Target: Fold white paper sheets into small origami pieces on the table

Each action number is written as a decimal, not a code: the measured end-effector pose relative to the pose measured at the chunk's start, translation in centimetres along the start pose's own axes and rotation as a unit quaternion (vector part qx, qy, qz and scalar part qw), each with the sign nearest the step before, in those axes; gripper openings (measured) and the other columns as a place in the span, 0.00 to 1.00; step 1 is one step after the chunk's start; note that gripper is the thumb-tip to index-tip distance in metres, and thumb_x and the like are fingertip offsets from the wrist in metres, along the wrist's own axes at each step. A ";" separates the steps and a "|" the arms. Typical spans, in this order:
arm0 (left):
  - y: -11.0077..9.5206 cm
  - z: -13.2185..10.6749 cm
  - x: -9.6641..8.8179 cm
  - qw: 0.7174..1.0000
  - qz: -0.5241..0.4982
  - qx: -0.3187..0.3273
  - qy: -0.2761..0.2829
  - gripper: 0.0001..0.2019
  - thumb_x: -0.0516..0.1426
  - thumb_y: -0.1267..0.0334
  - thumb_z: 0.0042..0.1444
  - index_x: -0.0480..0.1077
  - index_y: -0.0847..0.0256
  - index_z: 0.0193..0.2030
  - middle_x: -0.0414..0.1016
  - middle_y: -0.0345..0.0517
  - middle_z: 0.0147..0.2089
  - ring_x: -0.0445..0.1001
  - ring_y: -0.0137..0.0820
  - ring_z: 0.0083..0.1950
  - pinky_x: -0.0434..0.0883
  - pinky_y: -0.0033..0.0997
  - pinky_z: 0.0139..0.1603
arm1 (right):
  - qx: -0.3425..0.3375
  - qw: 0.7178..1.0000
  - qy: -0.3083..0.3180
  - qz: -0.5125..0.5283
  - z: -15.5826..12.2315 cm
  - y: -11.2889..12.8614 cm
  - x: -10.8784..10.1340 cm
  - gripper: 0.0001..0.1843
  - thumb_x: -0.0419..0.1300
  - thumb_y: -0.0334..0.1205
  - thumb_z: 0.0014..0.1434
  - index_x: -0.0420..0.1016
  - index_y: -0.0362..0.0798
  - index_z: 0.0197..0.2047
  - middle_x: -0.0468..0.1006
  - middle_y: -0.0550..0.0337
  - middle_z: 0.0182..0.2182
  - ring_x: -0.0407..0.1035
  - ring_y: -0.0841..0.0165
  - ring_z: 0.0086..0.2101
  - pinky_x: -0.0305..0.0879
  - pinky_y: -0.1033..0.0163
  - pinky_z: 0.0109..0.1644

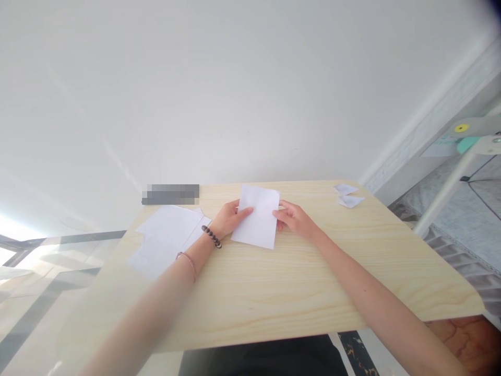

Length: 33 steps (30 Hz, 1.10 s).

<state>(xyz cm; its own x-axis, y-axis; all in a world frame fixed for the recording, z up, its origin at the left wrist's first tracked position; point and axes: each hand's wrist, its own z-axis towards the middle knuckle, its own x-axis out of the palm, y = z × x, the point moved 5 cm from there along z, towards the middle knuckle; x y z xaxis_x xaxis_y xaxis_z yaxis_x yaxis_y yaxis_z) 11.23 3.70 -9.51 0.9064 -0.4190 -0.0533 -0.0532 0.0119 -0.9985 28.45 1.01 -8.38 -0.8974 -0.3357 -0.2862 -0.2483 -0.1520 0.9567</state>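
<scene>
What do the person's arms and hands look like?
No sleeves or gloves are worn. Behind the left hand, the wrist carries a bracelet of dark round beads and, higher up, a thin reddish cord bracelet. The right hand and its wrist wear nothing.

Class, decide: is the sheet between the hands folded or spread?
Cannot tell: the sheet shows one plain white face, no visible crease or layered edge.

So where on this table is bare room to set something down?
Bare: near half of the table between the forearms, and the right side beyond the right hand, nearer than the folded scraps. Crowded: far left, loose sheets beside the left hand; both hands hold the sheet mid-table.
</scene>
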 end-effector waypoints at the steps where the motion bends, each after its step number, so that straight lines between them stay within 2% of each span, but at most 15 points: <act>1: 0.0 0.0 0.0 1.000 0.002 0.002 -0.001 0.25 0.57 0.49 0.46 0.65 0.64 0.47 0.73 0.54 0.43 0.73 0.39 0.39 0.71 0.35 0.34 | 0.002 1.000 0.005 -0.002 0.0 0.0 0.1 0.19 0.53 0.49 0.52 0.64 0.47 0.44 0.71 0.63 0.22 0.63 0.73 0.21 0.62 0.65 0.29; 4: -0.1 -0.1 0.1 1.000 -0.007 0.008 0.008 0.25 0.56 0.50 0.47 0.64 0.65 0.48 0.73 0.55 0.42 0.73 0.39 0.39 0.72 0.36 0.35 | 0.005 1.000 0.000 -0.009 0.0 0.0 0.1 0.19 0.53 0.48 0.53 0.65 0.47 0.45 0.72 0.62 0.23 0.63 0.73 0.22 0.62 0.65 0.29; 8: -0.1 -0.1 0.2 0.998 -0.044 -0.001 0.053 0.25 0.57 0.55 0.48 0.61 0.63 0.52 0.74 0.53 0.40 0.73 0.36 0.37 0.71 0.36 0.36 | -0.010 0.999 -0.031 0.024 0.3 -0.5 -0.3 0.18 0.52 0.46 0.54 0.65 0.48 0.46 0.71 0.63 0.23 0.63 0.73 0.22 0.61 0.66 0.27; 11: 0.1 0.1 -0.1 0.997 -0.048 -0.025 0.059 0.22 0.56 0.58 0.49 0.62 0.62 0.51 0.74 0.50 0.39 0.73 0.34 0.36 0.71 0.33 0.34 | -0.033 0.997 -0.068 0.019 0.4 -0.8 -0.7 0.16 0.51 0.47 0.54 0.69 0.47 0.42 0.69 0.64 0.22 0.61 0.74 0.22 0.60 0.67 0.25; 14: 0.3 0.3 -0.4 0.994 -0.081 -0.052 0.059 0.19 0.52 0.54 0.52 0.65 0.65 0.46 0.74 0.51 0.35 0.73 0.32 0.32 0.70 0.31 0.30 | -0.043 0.993 -0.108 -0.029 0.3 -0.8 -1.0 0.17 0.49 0.47 0.55 0.71 0.47 0.41 0.71 0.63 0.24 0.61 0.74 0.22 0.59 0.68 0.25; 19: 0.3 0.4 -0.3 0.984 -0.136 -0.098 0.066 0.27 0.44 0.43 0.53 0.63 0.65 0.46 0.75 0.53 0.31 0.73 0.34 0.26 0.69 0.32 0.27 | -0.087 0.977 -0.140 -0.135 0.0 -0.1 -1.1 0.17 0.47 0.41 0.56 0.71 0.53 0.46 0.75 0.61 0.37 0.66 0.70 0.31 0.62 0.65 0.34; 22: 0.0 0.3 -0.1 0.984 -0.132 -0.103 0.062 0.29 0.43 0.42 0.52 0.63 0.65 0.46 0.74 0.54 0.33 0.74 0.36 0.29 0.69 0.35 0.28 | -0.134 0.967 -0.138 -0.167 -0.1 0.3 -1.1 0.19 0.46 0.36 0.56 0.70 0.53 0.47 0.74 0.61 0.40 0.67 0.70 0.36 0.62 0.64 0.39; 25: -0.5 0.0 0.0 0.990 -0.103 -0.083 0.057 0.22 0.51 0.50 0.51 0.64 0.63 0.48 0.74 0.50 0.34 0.73 0.36 0.34 0.70 0.38 0.35 | -0.159 0.959 -0.135 -0.190 0.0 0.3 -1.2 0.21 0.44 0.31 0.55 0.72 0.54 0.45 0.75 0.60 0.36 0.67 0.71 0.34 0.62 0.64 0.37; 27: -0.9 -0.1 0.1 0.994 -0.077 -0.062 0.057 0.21 0.54 0.55 0.49 0.64 0.63 0.48 0.73 0.48 0.34 0.73 0.35 0.37 0.70 0.40 0.39 | -0.168 0.956 -0.136 -0.200 0.0 0.3 -1.2 0.21 0.44 0.29 0.54 0.73 0.54 0.43 0.75 0.60 0.35 0.67 0.71 0.34 0.62 0.65 0.36; 30: -1.3 -0.3 0.4 0.994 -0.075 -0.049 0.070 0.23 0.53 0.51 0.50 0.64 0.65 0.49 0.72 0.51 0.38 0.72 0.37 0.40 0.68 0.41 0.42 | -0.163 0.954 -0.158 -0.196 0.0 0.5 -1.2 0.21 0.44 0.29 0.54 0.73 0.53 0.43 0.75 0.61 0.37 0.67 0.71 0.34 0.62 0.66 0.35; 33: -1.5 -0.4 0.7 0.989 -0.090 -0.061 0.102 0.27 0.49 0.45 0.51 0.65 0.67 0.49 0.71 0.57 0.44 0.71 0.39 0.42 0.67 0.42 0.44 | -0.139 0.953 -0.211 -0.166 -0.3 0.6 -1.5 0.19 0.45 0.33 0.55 0.73 0.51 0.44 0.75 0.60 0.39 0.68 0.70 0.34 0.62 0.66 0.34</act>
<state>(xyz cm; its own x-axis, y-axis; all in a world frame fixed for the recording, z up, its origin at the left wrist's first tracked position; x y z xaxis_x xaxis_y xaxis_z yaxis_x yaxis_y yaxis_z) 11.82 3.04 -8.02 0.8028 -0.5792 0.1415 0.0400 -0.1845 -0.9820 29.72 1.15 -7.42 -0.8681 0.1677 -0.4673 -0.4896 -0.4455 0.7496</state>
